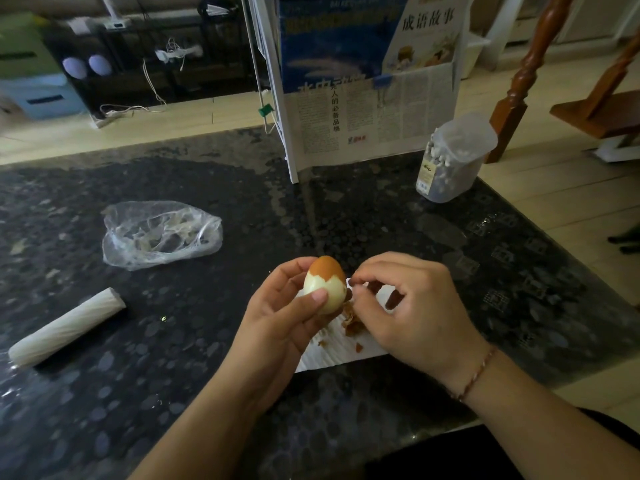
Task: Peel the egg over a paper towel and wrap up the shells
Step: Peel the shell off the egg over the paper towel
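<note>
dark stone table, pale wood floor

- One egg is seen, partly peeled.
- One paper towel is counted on the desk.
- Several brown shell pieces are seen on it; an exact count cannot be made.
- Two hands are counted: left hand, right hand.
- One plastic bag is seen.
- One white roll is seen.
- One clear lidded jar is seen.
- One bracelet is seen.
</note>
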### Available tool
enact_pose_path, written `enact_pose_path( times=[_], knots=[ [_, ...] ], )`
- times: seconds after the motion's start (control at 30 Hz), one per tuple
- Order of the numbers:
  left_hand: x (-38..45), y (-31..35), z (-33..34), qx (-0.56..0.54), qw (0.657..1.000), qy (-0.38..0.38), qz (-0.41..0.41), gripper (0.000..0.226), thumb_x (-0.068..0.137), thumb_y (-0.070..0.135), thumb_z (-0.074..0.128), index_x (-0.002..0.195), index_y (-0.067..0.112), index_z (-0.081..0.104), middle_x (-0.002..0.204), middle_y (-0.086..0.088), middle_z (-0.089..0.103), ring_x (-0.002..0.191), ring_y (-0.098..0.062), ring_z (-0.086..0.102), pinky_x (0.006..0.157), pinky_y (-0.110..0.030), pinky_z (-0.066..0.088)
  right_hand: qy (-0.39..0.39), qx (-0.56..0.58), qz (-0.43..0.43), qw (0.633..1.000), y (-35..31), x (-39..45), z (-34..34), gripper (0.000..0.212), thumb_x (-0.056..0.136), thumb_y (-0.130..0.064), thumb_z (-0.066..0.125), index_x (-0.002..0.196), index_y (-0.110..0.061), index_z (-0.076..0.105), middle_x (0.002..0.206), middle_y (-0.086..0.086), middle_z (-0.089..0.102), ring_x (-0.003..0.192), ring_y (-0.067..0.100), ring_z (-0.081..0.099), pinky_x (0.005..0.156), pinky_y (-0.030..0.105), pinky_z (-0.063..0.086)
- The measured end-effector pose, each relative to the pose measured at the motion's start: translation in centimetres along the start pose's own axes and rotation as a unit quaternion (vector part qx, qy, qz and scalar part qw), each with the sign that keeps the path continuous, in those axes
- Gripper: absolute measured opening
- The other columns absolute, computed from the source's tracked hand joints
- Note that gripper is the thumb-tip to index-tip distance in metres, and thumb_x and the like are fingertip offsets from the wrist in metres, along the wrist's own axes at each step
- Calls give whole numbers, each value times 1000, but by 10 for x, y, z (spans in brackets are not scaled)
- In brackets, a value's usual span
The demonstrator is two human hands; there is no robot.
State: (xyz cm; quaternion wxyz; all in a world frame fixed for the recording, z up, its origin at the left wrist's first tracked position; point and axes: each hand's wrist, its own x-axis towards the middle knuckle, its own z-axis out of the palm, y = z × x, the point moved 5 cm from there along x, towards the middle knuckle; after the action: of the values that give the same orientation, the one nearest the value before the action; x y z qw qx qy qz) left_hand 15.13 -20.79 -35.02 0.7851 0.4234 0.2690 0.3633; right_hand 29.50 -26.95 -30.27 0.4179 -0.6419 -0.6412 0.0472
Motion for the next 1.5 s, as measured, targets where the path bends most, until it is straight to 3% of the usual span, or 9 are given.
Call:
enact_pose_path(
  times=[0.1, 0.23, 0.4, 0.57, 0.77, 1.1, 1.3, 1.43, 1.5],
  knots=[
    [-1, 1, 1, 32, 999, -2, 3, 45, 73, 10, 75, 117, 10, 64, 118, -17, 67, 99, -30, 69, 87, -37, 58, -10, -10, -5, 1000, -1, 0, 0, 24, 87, -36, 63, 81, -16, 74, 83, -8, 69, 77, 7, 64, 65, 29, 53],
    [-1, 2, 2, 41, 999, 6, 10, 42, 74, 5, 71, 115, 8, 63, 114, -16, 67, 92, -26, 69, 81, -33, 59, -13, -24, -35, 999, -2, 1, -3, 18, 89, -28, 64, 83, -15, 75, 85, -7, 71, 76, 8, 65, 63, 33, 54],
    [0, 6, 2, 87, 996, 18, 11, 44, 69, 8, 77, 111, 13, 66, 109, -9, 71, 90, -22, 71, 76, -29, 58, 6, -132, -109, 985, -11, 0, -5, 17, 90, -22, 61, 84, -13, 74, 84, -1, 72, 69, 19, 67, 54, 38, 52],
    [-2, 9, 1, 118, 993, 30, 9, 48, 66, 14, 85, 110, 15, 66, 111, -12, 70, 93, -25, 72, 82, -37, 60, 7, -211, -168, 963, -18, 0, -2, 27, 93, -21, 53, 74, -12, 70, 73, 2, 68, 56, 22, 61, 45, 36, 46],
    [-2, 4, -1, 76, 997, 14, 0, 45, 71, 10, 75, 115, 10, 64, 111, -11, 71, 93, -24, 70, 81, -33, 59, 23, -191, -136, 972, -15, 0, -2, 21, 88, -23, 60, 72, -12, 70, 70, 1, 68, 55, 21, 62, 45, 36, 47],
    [1, -2, -2, -90, 995, 2, -49, 52, 78, 19, 68, 126, 2, 56, 109, -21, 68, 94, -33, 71, 75, -32, 60, -25, -111, -29, 993, 3, 3, -2, 13, 82, -25, 65, 71, -20, 67, 68, -8, 63, 56, 14, 58, 49, 36, 48],
    [3, -6, -8, -54, 997, 45, -36, 36, 83, 29, 65, 112, 8, 63, 104, -19, 72, 83, -29, 73, 66, -30, 59, -85, -222, -33, 971, 7, 1, 6, 32, 87, -41, 54, 64, -22, 65, 64, -7, 59, 57, 13, 56, 48, 28, 42],
    [2, -2, -10, 24, 998, 46, -27, 38, 76, 34, 70, 109, 14, 68, 105, -12, 73, 84, -25, 71, 65, -27, 57, -67, -158, -33, 985, 2, 2, -1, 4, 78, -31, 66, 79, -28, 65, 73, -11, 61, 60, 7, 52, 50, 32, 46],
    [1, 0, -10, 65, 997, 35, -28, 35, 77, 33, 71, 109, 19, 69, 108, -9, 73, 89, -22, 70, 68, -26, 56, -51, -135, -40, 989, 1, 2, -5, 4, 79, -32, 65, 79, -28, 65, 72, -12, 61, 58, 4, 46, 49, 33, 46]
  ],
)
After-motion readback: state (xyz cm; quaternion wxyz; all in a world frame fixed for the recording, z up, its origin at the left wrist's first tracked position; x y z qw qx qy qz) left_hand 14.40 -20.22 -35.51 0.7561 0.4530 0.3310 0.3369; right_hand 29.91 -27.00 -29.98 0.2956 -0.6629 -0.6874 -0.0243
